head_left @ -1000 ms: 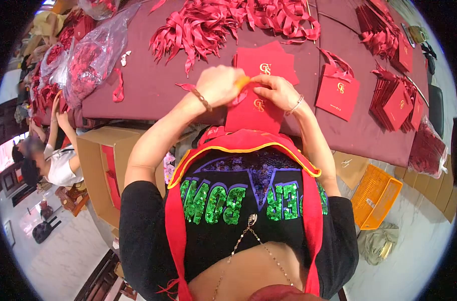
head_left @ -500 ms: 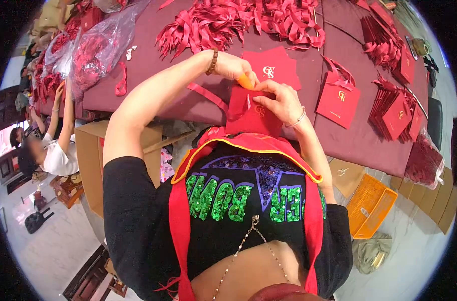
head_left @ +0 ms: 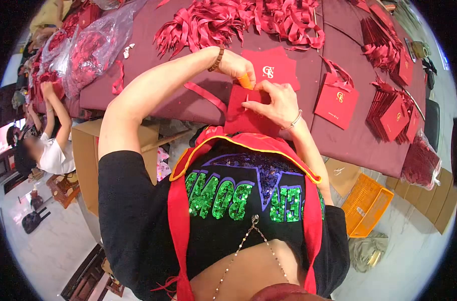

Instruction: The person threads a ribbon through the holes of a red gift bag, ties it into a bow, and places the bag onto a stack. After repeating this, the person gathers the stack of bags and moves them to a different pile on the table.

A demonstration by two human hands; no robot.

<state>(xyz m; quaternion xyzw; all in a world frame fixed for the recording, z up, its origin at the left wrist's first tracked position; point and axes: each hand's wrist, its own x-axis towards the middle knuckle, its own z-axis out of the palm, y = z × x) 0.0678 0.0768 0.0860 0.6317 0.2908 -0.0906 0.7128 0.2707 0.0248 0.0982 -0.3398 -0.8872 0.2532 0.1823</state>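
A small red paper bag [head_left: 241, 113] stands upright at the table's near edge, in front of my apron. My left hand [head_left: 233, 65] is at its top edge with fingers curled in; one finger wears an orange cover [head_left: 245, 81]. My right hand [head_left: 281, 103] pinches at the bag's upper rim, thumb across the front and fingertips close to the orange cover. What sits between the fingertips is too small to make out. A red ribbon [head_left: 206, 94] runs from the left towards the bag. Behind my hands lie flat red bags [head_left: 276, 65] with a gold logo.
Loose red ribbons [head_left: 203, 27] are heaped at the back. On the right lie a bag with ribbon handles [head_left: 337, 100] and stacked bags [head_left: 391, 113]. An orange basket [head_left: 367, 205] and a cardboard box [head_left: 88, 170] stand below the table. A person [head_left: 53, 150] works at far left.
My right thumb has shifted left across the bag's front, and the logo there no longer shows. My left hand stays at the top edge. The other person's arms have moved.
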